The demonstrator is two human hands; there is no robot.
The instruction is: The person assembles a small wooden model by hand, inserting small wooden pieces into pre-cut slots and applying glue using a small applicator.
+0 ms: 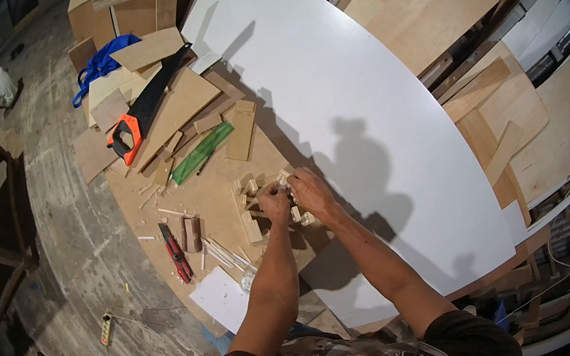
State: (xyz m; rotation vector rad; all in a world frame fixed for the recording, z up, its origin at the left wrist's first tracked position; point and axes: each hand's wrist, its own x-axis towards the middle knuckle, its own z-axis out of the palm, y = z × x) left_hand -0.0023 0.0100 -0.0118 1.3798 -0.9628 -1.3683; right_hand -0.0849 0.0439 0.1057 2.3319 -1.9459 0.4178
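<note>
A small assembly of pale plywood pieces (254,231) with several upright blocks lies on the brown board in front of me. Both hands are over it. My left hand (275,203) is closed, its fingertips pinched together at the middle of the pieces; what they hold is too small to make out. Beside it, my right hand (311,193) has its fingers curled round a light wooden block (284,176) at the far right corner of the assembly. The fingers partly hide the pieces beneath them.
Left of the assembly lie a red utility knife (176,253), a brown block (191,233), thin white sticks (221,252) and white paper (218,296). Farther off are a green strip (202,151), an orange-handled saw (124,138) and plywood offcuts (182,105). A large white panel (389,92) extends rightward.
</note>
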